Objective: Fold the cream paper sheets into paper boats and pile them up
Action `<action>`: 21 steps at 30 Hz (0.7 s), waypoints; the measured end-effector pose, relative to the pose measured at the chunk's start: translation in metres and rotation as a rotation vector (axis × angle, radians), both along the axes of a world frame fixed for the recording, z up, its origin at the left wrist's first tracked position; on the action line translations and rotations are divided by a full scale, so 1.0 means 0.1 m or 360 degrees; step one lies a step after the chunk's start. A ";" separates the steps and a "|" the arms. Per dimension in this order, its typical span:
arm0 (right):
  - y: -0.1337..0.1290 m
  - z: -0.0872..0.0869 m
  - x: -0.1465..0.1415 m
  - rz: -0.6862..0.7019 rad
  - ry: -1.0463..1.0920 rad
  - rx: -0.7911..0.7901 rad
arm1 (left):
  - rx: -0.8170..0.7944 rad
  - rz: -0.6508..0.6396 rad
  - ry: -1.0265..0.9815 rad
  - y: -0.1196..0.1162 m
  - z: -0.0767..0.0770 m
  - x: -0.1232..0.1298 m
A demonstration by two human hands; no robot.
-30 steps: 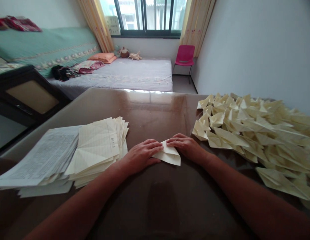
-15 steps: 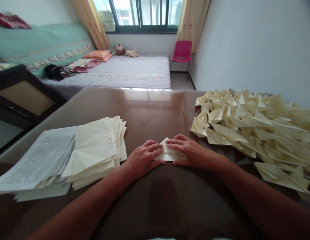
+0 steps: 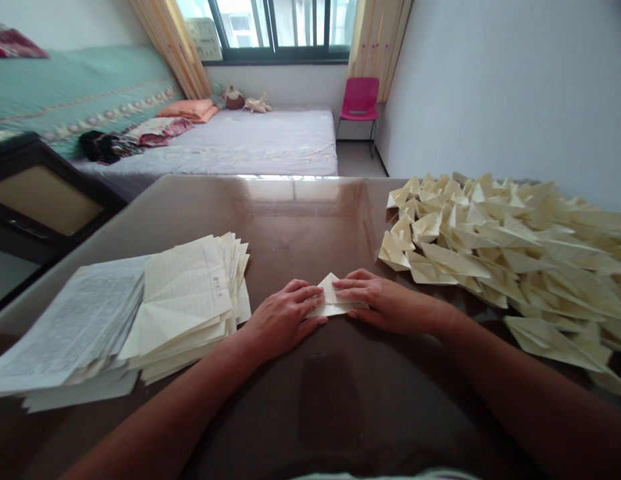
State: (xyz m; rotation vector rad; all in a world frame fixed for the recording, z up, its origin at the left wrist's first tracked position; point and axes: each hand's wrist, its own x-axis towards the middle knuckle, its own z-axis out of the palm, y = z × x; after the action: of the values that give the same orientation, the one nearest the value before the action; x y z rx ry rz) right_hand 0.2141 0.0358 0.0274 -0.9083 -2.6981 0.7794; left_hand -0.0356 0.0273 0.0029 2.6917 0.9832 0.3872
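A small cream sheet of paper (image 3: 331, 308), folded to a pointed top, lies on the brown table between my hands. My left hand (image 3: 285, 317) holds its left side, fingers over the top and thumb near the lower edge. From the other side my right hand (image 3: 383, 300) grips the paper, fingers across the fold and thumb at the bottom edge. Parts of the sheet are hidden under the fingers. Left of my left hand stands a stack of creased, lined cream sheets (image 3: 183, 287). A large heap of folded paper pieces (image 3: 510, 247) covers the table's right side.
Printed white sheets (image 3: 83, 320) lie at the table's left, against the cream stack. Beyond the glossy table (image 3: 300, 227) are a bed (image 3: 270, 140) and a pink chair (image 3: 360, 100). A dark cabinet (image 3: 45, 190) stands to the left, a wall (image 3: 495, 87) to the right.
My right thumb has moved in along the paper's lower edge, and the right-hand fingers have shifted slightly. Both hands stay on the paper. The whole view has shifted a little.
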 end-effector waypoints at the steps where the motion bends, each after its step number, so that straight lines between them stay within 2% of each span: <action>1: 0.00 0.00 0.00 -0.0010 0.0001 -0.0012 | -0.0015 -0.0002 -0.0005 0.01 0.00 -0.01; 8: 0.03 -0.04 0.02 -0.0074 0.0034 -0.0094 | -0.0102 -0.0053 -0.0017 0.07 0.01 -0.06; 14: 0.04 -0.03 0.04 -0.0045 0.0065 -0.0083 | -0.0095 -0.0097 -0.0034 0.08 0.07 -0.07; 21: 0.02 -0.04 0.03 -0.0073 0.0061 -0.0074 | -0.0096 -0.0108 0.0001 0.09 0.06 -0.08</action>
State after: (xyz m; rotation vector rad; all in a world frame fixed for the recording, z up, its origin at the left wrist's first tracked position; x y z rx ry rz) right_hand 0.2172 0.0381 0.0237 -0.9517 -2.6268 0.8444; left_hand -0.0436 0.0362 0.0093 2.6626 0.8868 0.3382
